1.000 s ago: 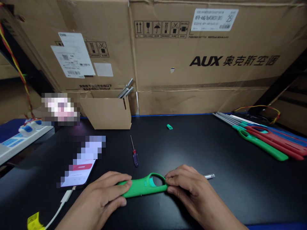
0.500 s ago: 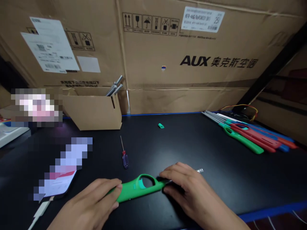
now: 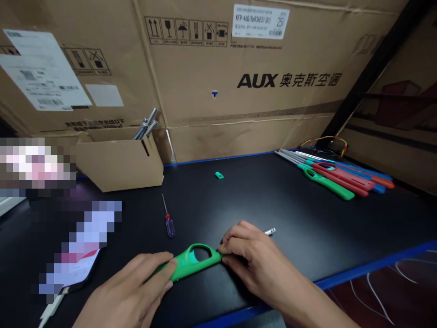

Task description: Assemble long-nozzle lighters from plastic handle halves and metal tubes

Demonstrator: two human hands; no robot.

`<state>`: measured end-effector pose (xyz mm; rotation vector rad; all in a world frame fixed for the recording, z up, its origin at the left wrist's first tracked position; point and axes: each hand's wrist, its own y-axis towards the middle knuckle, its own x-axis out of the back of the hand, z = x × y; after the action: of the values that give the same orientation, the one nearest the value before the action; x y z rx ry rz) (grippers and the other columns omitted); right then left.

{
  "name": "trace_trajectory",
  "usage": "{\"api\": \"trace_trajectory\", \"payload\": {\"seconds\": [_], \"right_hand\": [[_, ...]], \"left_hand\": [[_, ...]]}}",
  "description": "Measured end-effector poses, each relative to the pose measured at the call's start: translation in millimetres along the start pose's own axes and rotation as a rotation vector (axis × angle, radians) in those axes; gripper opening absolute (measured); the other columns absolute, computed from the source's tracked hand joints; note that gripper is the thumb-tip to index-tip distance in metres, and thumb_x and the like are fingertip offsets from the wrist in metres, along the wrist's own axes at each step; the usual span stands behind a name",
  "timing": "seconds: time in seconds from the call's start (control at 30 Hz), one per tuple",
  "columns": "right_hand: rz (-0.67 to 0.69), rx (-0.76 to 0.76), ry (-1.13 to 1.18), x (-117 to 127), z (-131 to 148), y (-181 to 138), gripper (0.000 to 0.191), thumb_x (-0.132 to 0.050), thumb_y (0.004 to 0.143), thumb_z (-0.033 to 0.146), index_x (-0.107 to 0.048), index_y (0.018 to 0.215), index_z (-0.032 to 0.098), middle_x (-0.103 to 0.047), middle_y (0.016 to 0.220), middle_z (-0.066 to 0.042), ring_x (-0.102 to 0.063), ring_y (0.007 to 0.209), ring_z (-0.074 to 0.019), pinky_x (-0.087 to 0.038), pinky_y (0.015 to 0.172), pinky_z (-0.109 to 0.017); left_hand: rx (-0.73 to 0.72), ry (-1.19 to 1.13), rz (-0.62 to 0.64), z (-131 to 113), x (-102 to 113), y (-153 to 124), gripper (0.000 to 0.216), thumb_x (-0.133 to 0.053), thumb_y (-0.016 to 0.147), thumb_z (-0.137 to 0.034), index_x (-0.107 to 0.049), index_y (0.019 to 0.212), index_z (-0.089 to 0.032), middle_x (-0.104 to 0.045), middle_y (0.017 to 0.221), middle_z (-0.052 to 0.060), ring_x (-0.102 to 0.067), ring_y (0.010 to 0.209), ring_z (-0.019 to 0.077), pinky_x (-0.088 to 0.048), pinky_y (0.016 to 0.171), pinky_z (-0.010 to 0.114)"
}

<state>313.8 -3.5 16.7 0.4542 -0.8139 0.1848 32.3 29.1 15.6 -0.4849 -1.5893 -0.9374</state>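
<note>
A green long-neck lighter (image 3: 205,265) with a teal trigger lies low over the black table. My left hand (image 3: 136,282) is closed round the rear of its handle, thumb along the top. At the front end, beside the trigger loop, the fingertips of my right hand (image 3: 252,255) pinch the narrow neck. Beyond my right knuckles a silver metal tube end (image 3: 270,232) sticks out; its middle is hidden by the hand. A small teal cap-like piece (image 3: 219,175) lies farther back. Left of it rests a screwdriver (image 3: 170,226) with a purple handle.
Several lighters in green, red and blue (image 3: 329,184) lie in a pile at the right. An open cardboard box (image 3: 123,164) holding metal tubes stands at the back left. A phone (image 3: 87,266) with a cable lies left. A large carton (image 3: 205,59) backs the table.
The view has swung right, so everything sits farther left. My right fingers have moved in against the lighter's neck and bent into a tighter pinch. My left hand keeps its hold.
</note>
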Motion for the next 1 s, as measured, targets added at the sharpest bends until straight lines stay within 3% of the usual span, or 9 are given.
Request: {"api": "trace_trajectory", "payload": {"seconds": [0.2,0.37,0.53,0.73,1.0], "right_hand": [[0.047,0.041,-0.158,1.4,4.0,3.0,0.014,-0.059,0.093,0.014,-0.069,0.092,0.023,-0.068,0.089,-0.001,-0.058,0.083,-0.0175,-0.043,0.078,-0.032],[0.027,0.067,-0.191,-3.4,4.3,2.1,0.016,-0.056,0.094,0.014,-0.069,0.088,0.022,-0.069,0.085,-0.002,-0.056,0.077,-0.0173,-0.042,0.073,-0.032],[0.078,0.081,-0.244,-1.4,3.4,4.5,0.017,-0.056,0.095,0.015,-0.067,0.083,0.019,-0.069,0.081,-0.002,-0.053,0.074,-0.0173,-0.041,0.073,-0.032],[0.196,0.103,-0.248,12.0,4.7,8.6,0.005,-0.061,0.094,0.021,-0.066,0.094,0.021,-0.067,0.096,-0.001,-0.055,0.085,-0.0176,-0.042,0.079,-0.030],[0.128,0.151,-0.366,12.5,7.2,13.6,0.013,-0.055,0.096,0.025,-0.066,0.097,0.019,-0.066,0.086,-0.002,-0.052,0.077,-0.0188,-0.038,0.073,-0.032]], "left_hand": [[-0.074,0.062,-0.052,-7.8,9.4,10.3,0.024,-0.046,0.096,-0.030,-0.065,0.111,-0.028,-0.075,0.097,0.002,-0.074,0.078,0.0200,-0.064,0.063,0.028],[-0.074,0.050,-0.049,-12.9,14.2,18.8,0.028,-0.041,0.099,-0.029,-0.068,0.102,-0.026,-0.075,0.092,0.002,-0.074,0.072,0.0175,-0.063,0.060,0.025],[-0.093,0.009,-0.068,-10.4,13.4,19.4,0.024,-0.047,0.097,-0.031,-0.070,0.102,-0.025,-0.075,0.092,0.003,-0.075,0.077,0.0176,-0.063,0.067,0.025],[-0.103,-0.040,-0.114,-5.6,12.3,18.8,0.027,-0.047,0.098,-0.033,-0.069,0.112,-0.026,-0.077,0.099,0.002,-0.075,0.088,0.0163,-0.061,0.077,0.021],[-0.095,-0.060,-0.127,-1.6,16.2,24.0,0.029,-0.046,0.098,-0.030,-0.069,0.114,-0.023,-0.078,0.100,0.002,-0.076,0.088,0.0164,-0.060,0.080,0.022]]}}
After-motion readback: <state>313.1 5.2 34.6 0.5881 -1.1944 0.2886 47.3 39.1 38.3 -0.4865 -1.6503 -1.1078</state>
